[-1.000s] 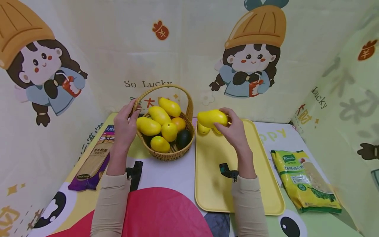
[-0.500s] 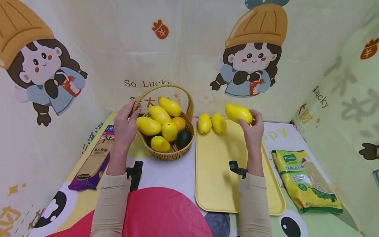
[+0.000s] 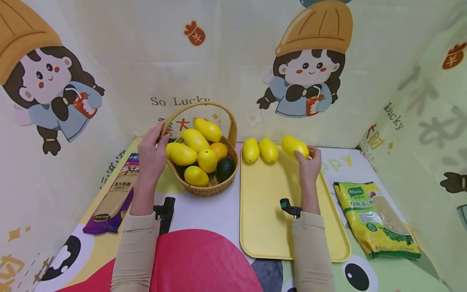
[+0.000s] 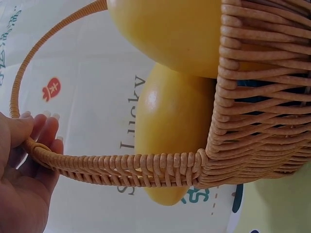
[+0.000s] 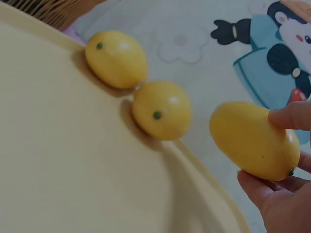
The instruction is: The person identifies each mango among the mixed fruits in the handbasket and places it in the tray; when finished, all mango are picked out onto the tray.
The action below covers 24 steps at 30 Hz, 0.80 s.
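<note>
My right hand [image 3: 310, 162] grips a yellow mango [image 3: 294, 147] over the far right part of the yellow tray [image 3: 268, 211]. In the right wrist view, thumb and fingers pinch that mango [image 5: 252, 138] at its near end. Two more mangoes lie side by side at the tray's far left, one mango [image 3: 251, 150] in the corner and another mango [image 3: 269, 150] beside it. My left hand [image 3: 150, 150] holds the handle of a wicker basket [image 3: 204, 191]; in the left wrist view its fingers curl round the handle [image 4: 121, 167]. Several mangoes [image 3: 195, 140], an orange fruit [image 3: 219, 150] and a dark green fruit [image 3: 225, 169] fill the basket.
A purple pasta pack [image 3: 113, 198] lies left of my left forearm. Right of the tray is a yellow-green Knorr bag [image 3: 375, 219]. A printed cloth wall [image 3: 233, 73] rises right behind the basket and tray.
My right hand has carried the mango rightward from over the two tray mangoes, then slightly down toward the tray's far right corner. The left hand stays on the basket handle.
</note>
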Each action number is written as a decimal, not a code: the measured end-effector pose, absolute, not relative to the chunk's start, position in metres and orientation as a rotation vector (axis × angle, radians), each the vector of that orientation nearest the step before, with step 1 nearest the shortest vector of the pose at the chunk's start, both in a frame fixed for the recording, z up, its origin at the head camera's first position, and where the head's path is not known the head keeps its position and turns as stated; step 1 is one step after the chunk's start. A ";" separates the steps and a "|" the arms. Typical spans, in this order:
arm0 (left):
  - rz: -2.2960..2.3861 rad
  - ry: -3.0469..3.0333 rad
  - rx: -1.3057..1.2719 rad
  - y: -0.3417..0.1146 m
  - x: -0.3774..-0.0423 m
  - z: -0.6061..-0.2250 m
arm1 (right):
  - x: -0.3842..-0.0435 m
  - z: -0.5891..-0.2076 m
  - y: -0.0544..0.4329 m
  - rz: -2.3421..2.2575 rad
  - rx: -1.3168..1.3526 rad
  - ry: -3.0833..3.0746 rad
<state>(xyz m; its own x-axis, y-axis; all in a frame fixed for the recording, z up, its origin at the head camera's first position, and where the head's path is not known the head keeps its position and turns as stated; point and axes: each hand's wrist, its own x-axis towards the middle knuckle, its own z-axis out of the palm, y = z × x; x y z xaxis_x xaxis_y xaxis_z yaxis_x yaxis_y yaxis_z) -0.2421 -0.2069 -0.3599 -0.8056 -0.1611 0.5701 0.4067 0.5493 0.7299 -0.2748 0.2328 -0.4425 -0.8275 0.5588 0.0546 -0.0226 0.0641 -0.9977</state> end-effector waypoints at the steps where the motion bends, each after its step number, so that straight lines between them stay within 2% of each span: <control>1: -1.243 -2.192 -0.198 -0.207 -0.242 -0.360 | -0.276 -0.445 0.233 1.810 -0.542 -1.925; 13: -1.235 -2.193 -0.214 -0.208 -0.241 -0.358 | -0.287 -0.475 0.228 1.823 -0.599 -1.918; 24: -1.244 -2.196 -0.209 -0.208 -0.241 -0.359 | -0.288 -0.479 0.219 1.793 -0.510 -2.079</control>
